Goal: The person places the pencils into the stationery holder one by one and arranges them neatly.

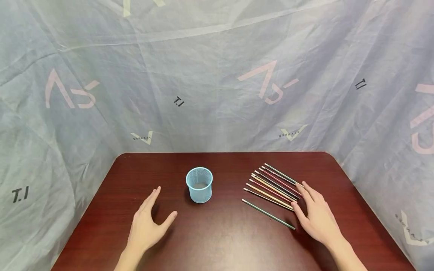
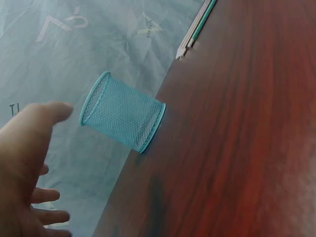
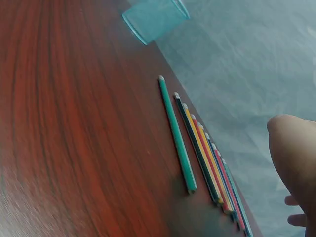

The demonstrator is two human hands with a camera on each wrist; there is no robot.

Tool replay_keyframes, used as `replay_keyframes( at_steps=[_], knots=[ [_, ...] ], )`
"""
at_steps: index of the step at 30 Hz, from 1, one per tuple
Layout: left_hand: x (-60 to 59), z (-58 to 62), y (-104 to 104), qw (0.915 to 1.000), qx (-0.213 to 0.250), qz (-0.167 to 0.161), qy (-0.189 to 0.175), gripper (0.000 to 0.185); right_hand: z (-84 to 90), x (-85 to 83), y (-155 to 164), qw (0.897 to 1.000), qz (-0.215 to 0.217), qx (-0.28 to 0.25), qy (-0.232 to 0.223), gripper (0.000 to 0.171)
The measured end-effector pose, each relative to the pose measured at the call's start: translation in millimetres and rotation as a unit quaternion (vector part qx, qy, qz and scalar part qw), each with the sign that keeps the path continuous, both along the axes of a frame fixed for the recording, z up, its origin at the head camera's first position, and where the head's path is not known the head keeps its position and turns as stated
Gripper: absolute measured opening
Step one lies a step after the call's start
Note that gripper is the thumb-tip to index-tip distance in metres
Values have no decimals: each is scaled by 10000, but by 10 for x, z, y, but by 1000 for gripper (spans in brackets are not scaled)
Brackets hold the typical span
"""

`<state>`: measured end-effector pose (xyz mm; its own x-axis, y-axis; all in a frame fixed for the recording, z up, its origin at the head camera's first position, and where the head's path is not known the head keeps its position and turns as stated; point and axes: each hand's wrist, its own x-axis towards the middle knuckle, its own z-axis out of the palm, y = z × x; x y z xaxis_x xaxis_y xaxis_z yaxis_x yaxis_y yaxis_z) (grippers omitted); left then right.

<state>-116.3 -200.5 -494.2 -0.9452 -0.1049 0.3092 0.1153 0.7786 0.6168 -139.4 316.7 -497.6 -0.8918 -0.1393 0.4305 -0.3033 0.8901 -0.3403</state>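
pencils (image 1: 272, 186): fanned at right of centre, one green pencil (image 1: 268, 214) apart below | right hand (image 1: 317, 216): grip open, fingertips at their ends, holds nothing | left hand (image 1: 147, 224): open beside cup (image 1: 199, 184) | advice: pinch one pencil only, near middle

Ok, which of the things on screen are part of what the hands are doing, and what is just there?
In hand:
- coloured pencils, fanned in a row, right hand at their near ends
- single green pencil, lying apart from the row
- blue mesh cup, upright, left hand open on the table beside it

Just there:
- dark wooden table
- printed grey sheet backdrop
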Motion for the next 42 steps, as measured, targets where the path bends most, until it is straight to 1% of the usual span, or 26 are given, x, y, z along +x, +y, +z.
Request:
replay_keyframes(
  at_steps=[2,4,7,9,12,15,17,21,24,29,33,36,39,41,42],
  knots=[
    [-53,-19,29,9989,473,-47,27,88,-14,-13,-57,9999,116,-40,121,62],
    [-111,-29,66,9950,990,-137,2,85,-27,-25,-119,9994,231,-12,255,60],
    [-197,-34,138,9833,1782,-332,-150,84,-47,-31,-225,9983,369,65,456,56],
    [-263,-35,200,9743,2193,-443,-278,84,-56,-36,-295,9973,465,138,559,52],
    [-369,-48,300,9636,2593,-567,-327,86,-67,-51,-397,9957,653,208,624,47],
    [-456,-81,380,9571,2809,-657,-280,85,-90,-86,-506,9935,935,259,602,42],
    [-507,-101,430,9542,2897,-696,-267,85,-113,-102,-573,9919,1098,311,562,39],
    [-590,-109,520,9515,2983,-698,-285,86,-159,-121,-684,9895,1296,412,498,34],
    [-652,-100,583,9519,2983,-660,-246,87,-178,-127,-750,9890,1336,475,432,32],
    [-736,-86,674,9532,2949,-639,-189,88,-193,-128,-811,9898,1250,627,283,32],
    [-774,-93,715,9561,2855,-639,-129,90,-222,-142,-824,9895,1167,816,249,32],
    [-785,-102,727,9575,2811,-645,-57,89,-247,-162,-825,9880,1182,907,419,30],
    [-798,-102,738,9565,2836,-684,17,88,-261,-183,-832,9871,1190,892,594,26],
    [-801,-102,737,9556,2865,-692,65,86,-263,-192,-843,9880,1174,816,581,22],
    [-801,-107,734,9550,2883,-689,78,85,-261,-193,-849,9890,1154,771,505,21]
  ],
)
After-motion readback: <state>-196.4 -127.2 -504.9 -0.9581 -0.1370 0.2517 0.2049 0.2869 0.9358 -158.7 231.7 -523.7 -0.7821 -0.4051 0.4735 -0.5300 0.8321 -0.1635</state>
